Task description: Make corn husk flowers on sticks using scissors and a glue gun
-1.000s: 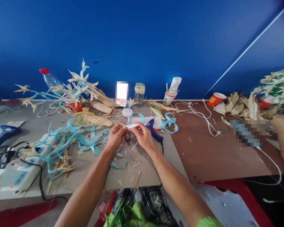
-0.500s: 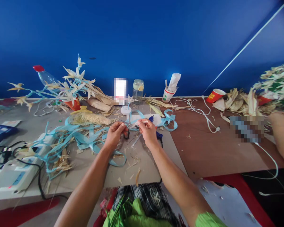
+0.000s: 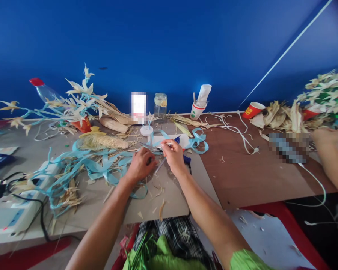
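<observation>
My left hand (image 3: 141, 167) rests low on the grey table (image 3: 174, 195), fingers curled over the spot where black-handled scissors lie; thin blades (image 3: 150, 147) stick out beyond it. My right hand (image 3: 174, 154) is beside it, a little apart, fingers pinched on a small pale husk piece (image 3: 165, 144). A clear stick (image 3: 159, 165) lies between the two hands. Pale blue ribbon (image 3: 101, 168) tangles with husk scraps just left of my left hand. A blue glue gun (image 3: 186, 159) sits partly hidden behind my right hand.
A husk-flower branch (image 3: 73, 97), glass jar (image 3: 160, 107) and paper cup (image 3: 196, 110) stand along the blue wall. White cable (image 3: 242, 137) crosses the brown table. Another person's arm (image 3: 331, 153) reaches in at right. Power strip and black cords (image 3: 14, 210) lie left.
My left hand dropped from the raised husk piece down onto the scissors on the table. My right hand kept the husk piece and shifted slightly right. The view drifted left and down.
</observation>
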`<action>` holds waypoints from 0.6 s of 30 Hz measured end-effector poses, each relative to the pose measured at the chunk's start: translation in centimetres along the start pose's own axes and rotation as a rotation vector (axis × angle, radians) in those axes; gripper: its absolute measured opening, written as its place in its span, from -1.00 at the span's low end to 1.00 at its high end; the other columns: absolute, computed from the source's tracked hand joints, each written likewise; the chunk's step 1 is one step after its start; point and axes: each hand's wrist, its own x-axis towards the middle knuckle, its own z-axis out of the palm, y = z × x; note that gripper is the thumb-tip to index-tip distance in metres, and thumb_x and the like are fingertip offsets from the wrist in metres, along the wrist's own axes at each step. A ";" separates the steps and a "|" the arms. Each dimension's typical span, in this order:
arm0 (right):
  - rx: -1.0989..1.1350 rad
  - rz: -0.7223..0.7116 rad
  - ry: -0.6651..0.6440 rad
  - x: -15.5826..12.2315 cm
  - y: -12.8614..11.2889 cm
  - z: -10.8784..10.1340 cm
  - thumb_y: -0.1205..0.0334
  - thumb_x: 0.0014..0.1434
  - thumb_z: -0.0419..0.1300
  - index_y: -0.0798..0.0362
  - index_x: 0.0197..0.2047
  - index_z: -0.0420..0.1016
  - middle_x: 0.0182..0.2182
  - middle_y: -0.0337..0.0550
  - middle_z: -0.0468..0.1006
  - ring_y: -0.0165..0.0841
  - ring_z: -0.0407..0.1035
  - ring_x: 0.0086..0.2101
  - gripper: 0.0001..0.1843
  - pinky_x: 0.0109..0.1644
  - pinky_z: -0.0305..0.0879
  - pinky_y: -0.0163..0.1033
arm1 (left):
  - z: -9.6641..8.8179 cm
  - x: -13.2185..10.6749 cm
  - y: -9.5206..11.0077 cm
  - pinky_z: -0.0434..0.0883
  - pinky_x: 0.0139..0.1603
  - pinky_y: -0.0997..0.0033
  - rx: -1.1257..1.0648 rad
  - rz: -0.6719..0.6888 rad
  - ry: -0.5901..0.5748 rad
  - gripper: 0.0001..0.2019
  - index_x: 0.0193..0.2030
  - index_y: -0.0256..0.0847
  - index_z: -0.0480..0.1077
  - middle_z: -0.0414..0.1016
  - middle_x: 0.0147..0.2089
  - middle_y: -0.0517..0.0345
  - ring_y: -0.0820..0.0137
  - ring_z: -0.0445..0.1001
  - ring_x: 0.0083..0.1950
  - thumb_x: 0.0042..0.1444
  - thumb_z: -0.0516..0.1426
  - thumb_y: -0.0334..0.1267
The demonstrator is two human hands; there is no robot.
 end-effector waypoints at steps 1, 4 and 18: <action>-0.014 -0.007 0.003 0.0 0.0 0.0 0.15 -0.01 0.14 0.08 -0.38 0.41 -0.71 -0.40 0.22 -0.52 0.07 -0.66 -0.83 -0.56 -0.02 -0.38 | 0.1 -0.1 0.1 0.23 -0.10 0.25 0.069 0.019 -0.041 -0.88 -0.35 -0.20 0.43 0.36 -0.25 0.04 0.29 0.34 -0.17 0.00 0.12 -0.23; -0.065 -0.029 -0.007 0.1 0.2 0.0 0.13 0.00 0.14 0.09 -0.38 0.42 -0.67 -0.37 0.26 -0.52 0.09 -0.64 -0.80 -0.55 0.00 -0.38 | 0.6 -0.4 0.3 0.16 -0.04 0.16 0.192 0.047 -0.116 -0.87 -0.34 -0.20 0.46 0.36 -0.23 0.02 0.25 0.34 -0.14 0.02 0.11 -0.25; -0.013 0.018 0.028 0.1 -0.3 -0.1 0.11 -0.02 0.14 0.07 -0.38 0.42 -0.68 -0.36 0.27 -0.51 0.09 -0.66 -0.80 -0.58 -0.01 -0.38 | -1.0 0.3 0.7 0.22 -0.30 0.42 -0.456 -0.235 0.363 -0.91 -0.38 -0.20 0.26 0.29 -0.44 0.18 0.44 0.24 -0.37 0.11 0.03 -0.27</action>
